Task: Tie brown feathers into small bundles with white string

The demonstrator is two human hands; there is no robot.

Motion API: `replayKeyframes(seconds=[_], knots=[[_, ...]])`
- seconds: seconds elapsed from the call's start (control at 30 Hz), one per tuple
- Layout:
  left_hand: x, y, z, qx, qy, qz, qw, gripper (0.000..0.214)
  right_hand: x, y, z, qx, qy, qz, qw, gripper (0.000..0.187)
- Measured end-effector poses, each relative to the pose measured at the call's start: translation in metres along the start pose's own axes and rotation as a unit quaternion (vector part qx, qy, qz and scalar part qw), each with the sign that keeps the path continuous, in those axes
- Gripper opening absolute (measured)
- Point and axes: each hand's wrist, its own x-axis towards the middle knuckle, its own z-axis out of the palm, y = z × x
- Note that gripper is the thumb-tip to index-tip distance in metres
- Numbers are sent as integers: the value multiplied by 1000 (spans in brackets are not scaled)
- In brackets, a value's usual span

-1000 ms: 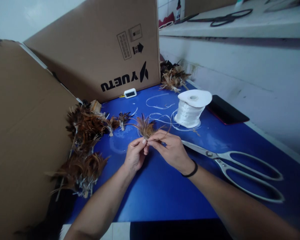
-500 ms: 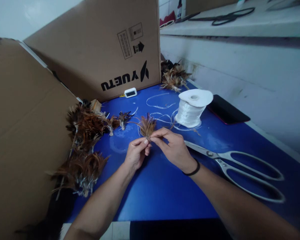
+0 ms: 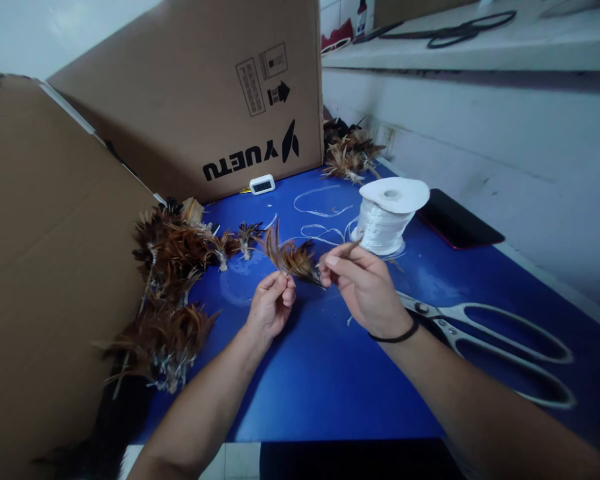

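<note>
My left hand (image 3: 273,303) pinches the base of a small bunch of brown feathers (image 3: 293,257) between thumb and curled fingers. The feathers fan out above it, some to the left and a darker part to the right. My right hand (image 3: 357,287) is just right of the bunch, its fingers curled with the thumb over them. Whatever it may grip is too small to make out. Behind the right hand stands a white spool of clear ribbon-like cord (image 3: 385,227). Large scissors (image 3: 450,327) lie by the right wrist, their blades partly hidden by it.
Feather bundles (image 3: 175,267) are heaped at the left, with smaller tied ones (image 3: 249,240) beside them. More feathers (image 3: 353,153) lie at the back. Cardboard boxes (image 3: 190,100) enclose the left and rear. A dark phone (image 3: 460,217) and small white digital device (image 3: 262,185) rest on the blue table (image 3: 300,387).
My right hand has come off the bunch's base and moved right, turning its palm up more. The feathers have spread sideways, while my left hand stays at the base.
</note>
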Motion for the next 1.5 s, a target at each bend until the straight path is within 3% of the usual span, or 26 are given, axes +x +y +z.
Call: replayKeyframes(seconds=[0.13,0.3,0.47,0.7,0.97,1.5], knots=[[0,-1,-1,7,-6,13,1000,25,2,3,0,30,85,31,995,16],[-2,-6,-1,109,-34,27,993,25,-1,13,3,-52,23,59,997,19],[-2,-9,-2,170,-47,65,982,24,-5,14,6,-97,2,58,994,18],[0,-10,-3,198,-43,108,973,17,-7,13,6,-168,0,29,985,17],[0,-10,-4,233,-48,131,962,16,-8,11,4,-286,13,-31,958,13],[0,-10,-4,242,-31,106,964,19,-6,11,1,-321,5,-36,946,13]])
